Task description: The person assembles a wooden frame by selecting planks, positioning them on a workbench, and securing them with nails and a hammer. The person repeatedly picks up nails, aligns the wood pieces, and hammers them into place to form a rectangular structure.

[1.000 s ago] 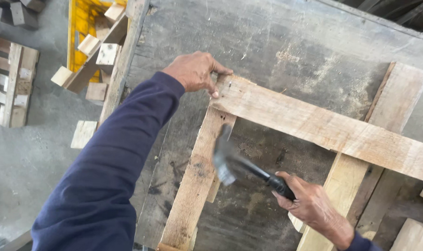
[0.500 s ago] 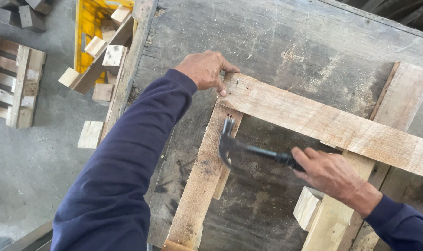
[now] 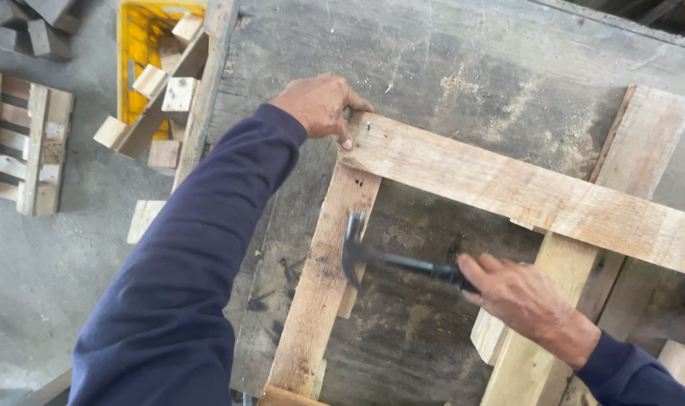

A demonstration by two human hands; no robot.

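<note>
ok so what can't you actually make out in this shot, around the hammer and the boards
Head view only:
- Hammer: the grip end is hidden inside the right hand; the head's face is blurred.
- Nails: too small to see at the joint under the left hand.
- Crossboard: its far end is cut off by the right edge.
- Left upright board: its lower end runs to the bottom edge.
- Yellow crate: its top is cut off by the top edge.

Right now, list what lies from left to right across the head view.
Small slatted pallet piece → yellow crate holding wood offcuts → left hand on the end of the cross plank → hammer → right hand gripping its handle → right upright plank.
</note>
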